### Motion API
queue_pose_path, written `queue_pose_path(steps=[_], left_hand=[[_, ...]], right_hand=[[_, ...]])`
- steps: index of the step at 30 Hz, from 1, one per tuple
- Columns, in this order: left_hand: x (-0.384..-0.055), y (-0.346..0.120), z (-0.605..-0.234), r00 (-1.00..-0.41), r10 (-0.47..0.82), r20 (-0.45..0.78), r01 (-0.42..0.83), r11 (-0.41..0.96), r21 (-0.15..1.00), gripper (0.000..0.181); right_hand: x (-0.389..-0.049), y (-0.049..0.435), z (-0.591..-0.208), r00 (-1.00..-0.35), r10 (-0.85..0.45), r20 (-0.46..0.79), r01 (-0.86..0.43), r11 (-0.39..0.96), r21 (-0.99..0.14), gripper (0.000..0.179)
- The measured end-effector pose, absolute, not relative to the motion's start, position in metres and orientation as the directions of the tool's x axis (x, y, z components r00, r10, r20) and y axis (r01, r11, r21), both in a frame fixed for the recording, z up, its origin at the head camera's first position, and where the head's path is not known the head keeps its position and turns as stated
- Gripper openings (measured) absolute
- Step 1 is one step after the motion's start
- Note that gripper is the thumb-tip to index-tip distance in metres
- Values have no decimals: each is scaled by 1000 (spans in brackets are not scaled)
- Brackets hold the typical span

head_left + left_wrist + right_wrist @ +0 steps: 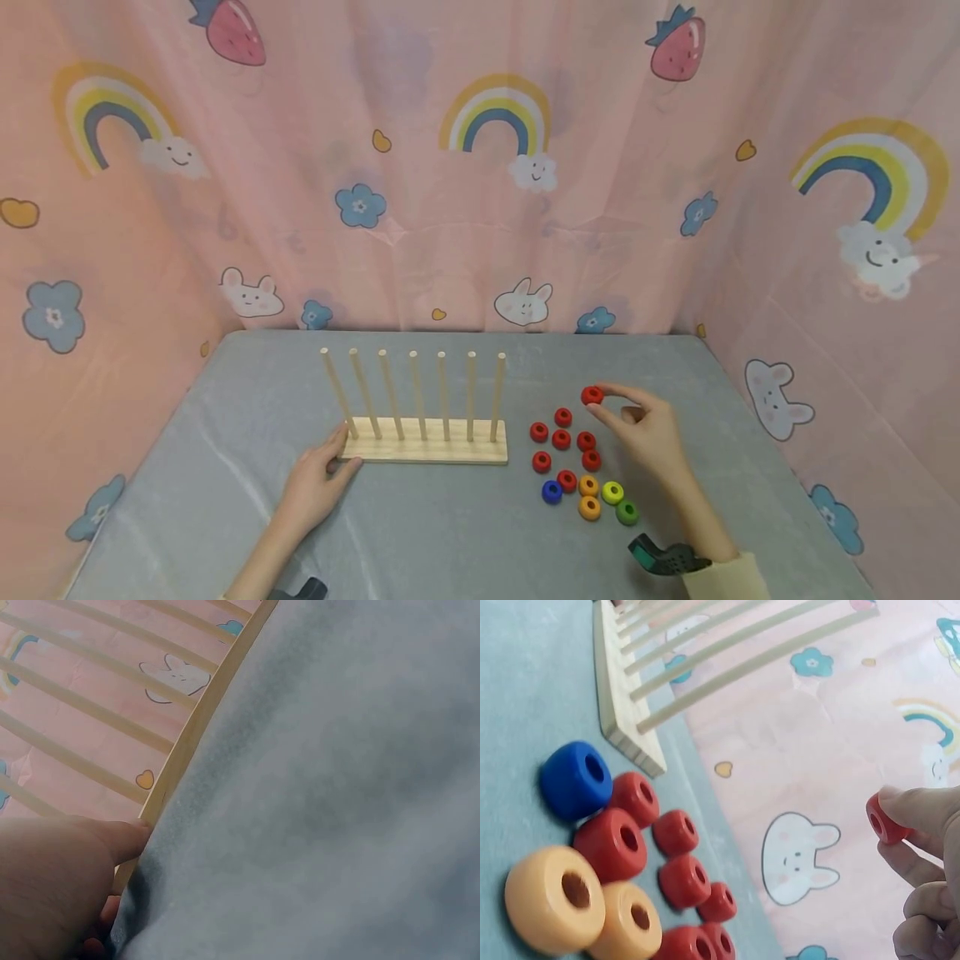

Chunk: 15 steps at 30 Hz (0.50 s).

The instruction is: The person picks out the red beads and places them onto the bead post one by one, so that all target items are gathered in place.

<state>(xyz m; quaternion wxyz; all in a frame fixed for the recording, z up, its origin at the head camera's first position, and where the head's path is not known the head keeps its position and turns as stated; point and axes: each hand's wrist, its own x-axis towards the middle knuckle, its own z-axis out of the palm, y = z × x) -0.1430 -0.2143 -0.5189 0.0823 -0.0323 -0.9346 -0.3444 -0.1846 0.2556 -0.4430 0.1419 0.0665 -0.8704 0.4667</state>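
A wooden peg rack (424, 451), with a row of several upright pegs on a flat base, stands on the grey table. My left hand (315, 487) grips the left end of its base; in the left wrist view the thumb (124, 838) lies on the base's edge. Between thumb and fingertips my right hand (648, 433) pinches a red bead (592, 396), raised above the table. That bead (886, 820) shows its hole in the right wrist view. The pegs carry no beads.
Right of the rack lie several red beads (561, 439), a blue bead (552, 492), two orange beads (589, 508), a yellow bead (612, 492) and a green bead (627, 512). A pink patterned curtain (420, 267) surrounds the table's (450, 533) back and sides.
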Motion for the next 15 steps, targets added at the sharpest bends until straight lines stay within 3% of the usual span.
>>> queue_pose_path(steps=[15], left_hand=[[-143, -214, -518, -986, -4, 170, 107, 760, 641, 65]], right_hand=[[-190, 237, -435, -957, 9, 290, -243, 519, -819, 35]])
